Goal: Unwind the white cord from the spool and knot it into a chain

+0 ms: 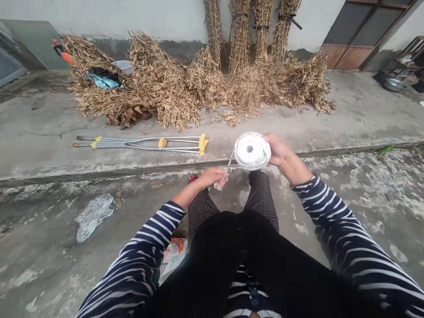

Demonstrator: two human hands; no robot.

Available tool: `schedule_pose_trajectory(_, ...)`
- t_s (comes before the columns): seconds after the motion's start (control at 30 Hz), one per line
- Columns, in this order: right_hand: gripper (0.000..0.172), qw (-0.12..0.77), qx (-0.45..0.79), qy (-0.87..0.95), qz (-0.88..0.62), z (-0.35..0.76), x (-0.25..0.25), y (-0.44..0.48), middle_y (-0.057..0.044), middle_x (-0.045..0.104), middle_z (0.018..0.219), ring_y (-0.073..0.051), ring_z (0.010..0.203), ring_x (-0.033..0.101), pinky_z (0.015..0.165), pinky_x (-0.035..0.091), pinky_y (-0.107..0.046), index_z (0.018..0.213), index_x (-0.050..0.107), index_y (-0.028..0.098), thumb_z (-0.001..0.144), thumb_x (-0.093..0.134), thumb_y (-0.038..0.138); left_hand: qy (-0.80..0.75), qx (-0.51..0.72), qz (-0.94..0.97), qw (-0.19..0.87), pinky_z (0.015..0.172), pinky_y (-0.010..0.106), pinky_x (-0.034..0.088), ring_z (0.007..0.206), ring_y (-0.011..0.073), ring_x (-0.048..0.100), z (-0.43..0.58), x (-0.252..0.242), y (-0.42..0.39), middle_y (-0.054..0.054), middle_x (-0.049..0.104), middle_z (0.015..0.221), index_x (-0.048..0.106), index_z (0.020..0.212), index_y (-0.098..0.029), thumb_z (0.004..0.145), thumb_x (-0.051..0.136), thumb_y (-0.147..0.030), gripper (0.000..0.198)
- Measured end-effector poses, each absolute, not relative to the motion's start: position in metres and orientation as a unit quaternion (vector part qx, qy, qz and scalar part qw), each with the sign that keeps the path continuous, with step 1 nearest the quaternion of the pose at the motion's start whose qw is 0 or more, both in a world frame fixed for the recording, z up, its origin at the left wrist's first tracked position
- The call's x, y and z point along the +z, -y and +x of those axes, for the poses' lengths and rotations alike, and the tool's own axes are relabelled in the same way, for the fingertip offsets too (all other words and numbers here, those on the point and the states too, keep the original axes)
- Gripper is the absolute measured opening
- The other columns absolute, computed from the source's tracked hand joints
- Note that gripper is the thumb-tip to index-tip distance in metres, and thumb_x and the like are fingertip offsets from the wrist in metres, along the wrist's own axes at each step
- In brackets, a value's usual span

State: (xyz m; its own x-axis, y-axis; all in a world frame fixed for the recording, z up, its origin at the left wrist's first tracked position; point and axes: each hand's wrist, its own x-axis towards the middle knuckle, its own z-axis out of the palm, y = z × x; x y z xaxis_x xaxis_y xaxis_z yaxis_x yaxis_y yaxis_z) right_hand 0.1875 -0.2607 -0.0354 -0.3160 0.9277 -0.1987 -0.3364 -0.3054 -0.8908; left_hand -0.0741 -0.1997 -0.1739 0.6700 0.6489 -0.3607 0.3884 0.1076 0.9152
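Observation:
My right hand (280, 152) grips a white spool of cord (250, 151) by its right side, held up in front of my knees with its round end facing me. A short length of the cord (229, 162) runs from the spool's left edge down to my left hand (214, 176). The fingers of that hand are pinched together on the cord, and a little of its loose end shows below them. Both hands are slightly blurred.
A pair of crutches (139, 144) with yellow pads lies on the raised concrete step. Behind it, dried plant stalks (165, 84) line the wall, some in upright bundles (240, 35). A clear plastic bag (95, 216) is on the lower ground at left. A metal basin (395, 84) stands far right.

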Motion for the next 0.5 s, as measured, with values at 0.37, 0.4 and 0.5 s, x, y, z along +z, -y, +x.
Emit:
schedule_pose_trajectory(0.37,0.029,0.427,0.615,0.447,-0.49,0.18,0.007,0.228,-0.006,0.07,0.079,-0.021,0.071,0.067,0.07,0.061,-0.038,0.092,0.066,0.015,0.073,0.074,0.036,-0.252,0.456,0.742,0.423,0.1,0.036,0.054,0.13,0.0247,0.061,-0.026,-0.066,0.153,0.01,0.066,0.139,0.064,0.136,-0.022,0.088,0.072,-0.026,0.049)
schedule_pose_trajectory(0.4,0.029,0.429,0.606,0.451,-0.495,0.18,0.008,0.227,-0.006,0.07,0.081,-0.022,0.073,0.067,0.073,0.062,-0.04,0.093,0.066,0.015,0.075,0.073,0.036,-0.221,0.455,0.741,0.441,0.1,0.037,0.054,0.128,0.0248,0.063,-0.018,-0.058,0.156,0.01,0.068,0.135,0.066,0.133,-0.021,0.088,0.074,-0.027,0.046)
schedule_pose_trajectory(0.5,0.035,0.428,0.6,0.461,-0.493,0.183,0.009,0.228,-0.009,0.072,0.087,-0.028,0.085,0.071,0.078,0.063,-0.047,0.097,0.067,0.014,0.077,0.073,0.041,-0.183,0.452,0.732,0.475,0.1,0.04,0.054,0.121,0.0242,0.068,-0.005,-0.053,0.161,0.01,0.075,0.121,0.074,0.12,-0.018,0.088,0.077,-0.033,0.035)
